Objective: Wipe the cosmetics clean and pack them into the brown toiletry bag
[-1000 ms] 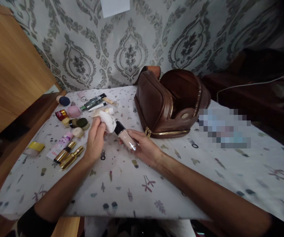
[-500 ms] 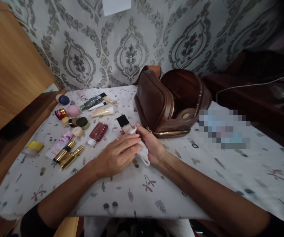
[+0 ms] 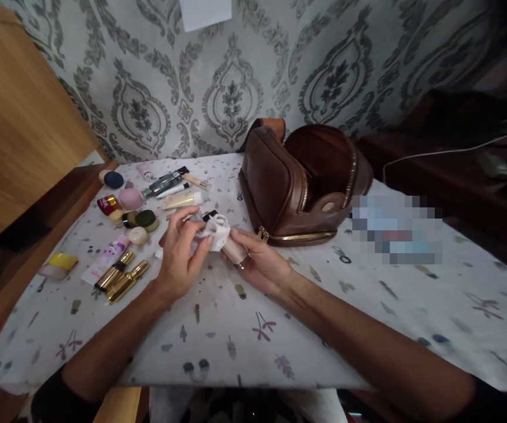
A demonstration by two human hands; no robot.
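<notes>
My right hand (image 3: 264, 261) is closed around a foundation bottle (image 3: 236, 251), a clear glass one with beige liquid and a black cap. Its cap end points up and to the left, partly hidden by a white cloth (image 3: 218, 234). My left hand (image 3: 183, 249) pinches this cloth and presses it against the bottle near the cap. Left of my left hand lies a red bottle, mostly covered by the fingers. Behind my right hand stands a brown leather bag (image 3: 275, 176), unzipped with its flap folded down.
Several cosmetics lie on the left, among them gold tubes (image 3: 126, 282), a cream tube (image 3: 183, 200), a dark green jar (image 3: 147, 220) and a pink sponge (image 3: 131, 198). A wooden cabinet (image 3: 24, 88) borders the left side. A blurred-out item (image 3: 396, 229) lies right of the bag.
The bottle has tilted in my right hand, its base now showing to the right. My left hand has drawn back leftward and moved the cloth up to the cap end.
</notes>
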